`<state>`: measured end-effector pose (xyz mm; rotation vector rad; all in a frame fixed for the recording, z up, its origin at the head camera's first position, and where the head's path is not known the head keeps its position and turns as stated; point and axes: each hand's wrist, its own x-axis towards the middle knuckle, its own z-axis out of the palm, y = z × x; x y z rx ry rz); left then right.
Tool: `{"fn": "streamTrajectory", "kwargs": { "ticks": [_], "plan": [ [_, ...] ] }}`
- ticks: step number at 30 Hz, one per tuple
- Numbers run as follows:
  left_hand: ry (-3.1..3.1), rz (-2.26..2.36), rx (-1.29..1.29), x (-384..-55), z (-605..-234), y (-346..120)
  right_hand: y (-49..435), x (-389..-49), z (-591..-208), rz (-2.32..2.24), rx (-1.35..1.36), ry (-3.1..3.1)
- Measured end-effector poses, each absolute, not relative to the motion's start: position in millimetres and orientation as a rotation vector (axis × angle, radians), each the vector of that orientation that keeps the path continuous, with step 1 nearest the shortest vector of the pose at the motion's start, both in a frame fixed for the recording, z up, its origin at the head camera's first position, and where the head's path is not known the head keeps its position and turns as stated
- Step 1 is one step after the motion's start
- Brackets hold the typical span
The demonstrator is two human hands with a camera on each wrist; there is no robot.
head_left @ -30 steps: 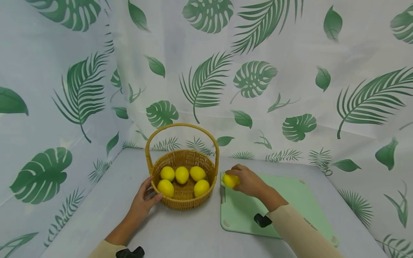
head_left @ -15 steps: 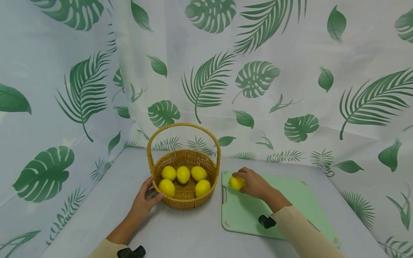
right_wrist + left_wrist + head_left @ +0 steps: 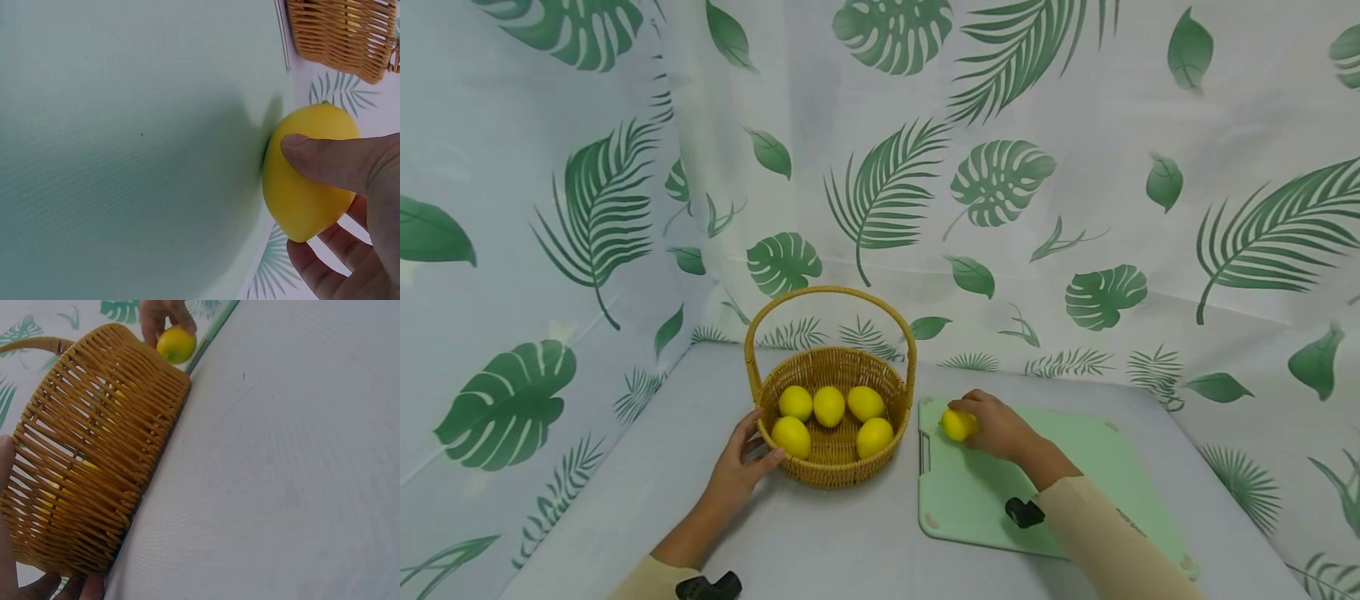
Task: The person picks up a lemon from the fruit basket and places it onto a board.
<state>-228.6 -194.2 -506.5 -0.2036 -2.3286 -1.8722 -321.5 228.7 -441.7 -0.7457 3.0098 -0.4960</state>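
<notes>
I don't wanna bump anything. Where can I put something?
The table is bare in front of the basket, between the left arm and the board. So is the board beyond the right arm. Crowded: inside the basket, with five lemons, and the board's far-left corner, where the right hand holds another.

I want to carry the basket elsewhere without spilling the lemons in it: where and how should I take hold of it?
Probably by the top of the arched handle, coming from above. It stands upright over the wicker basket and joins it at opposite sides, so the five lemons inside should stay fairly level.
</notes>
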Motion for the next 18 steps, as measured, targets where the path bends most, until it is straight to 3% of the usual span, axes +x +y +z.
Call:
{"fn": "streamTrajectory", "kwargs": {
  "ticks": [18],
  "plan": [
    [-2.336,-1.862,-0.188,-230.0,-508.8,-194.1,228.5,-324.8,-446.1,-0.508,-0.839,3.035]
  ]
}}
